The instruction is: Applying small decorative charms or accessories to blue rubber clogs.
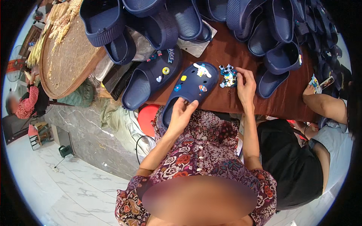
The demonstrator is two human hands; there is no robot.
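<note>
I count 2 decorated navy clogs on the surface [226, 101]: 1 under my left hand [194, 84], 1 at 10 o'clock from it [151, 77]. 1 cluster of charms [228, 75] lies at 3 o'clock. 1 round woven tray [68, 60] sits at 9 o'clock.

A heap of navy clogs [241, 22] crowded the brown tabletop [230, 101]; a round woven tray [66, 62] sat left.

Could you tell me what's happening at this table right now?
A person's left hand holds the heel end of a navy clog already dotted with small charms. The right hand touches a small pile of charms on the brown table. More navy clogs are heaped behind.
</note>
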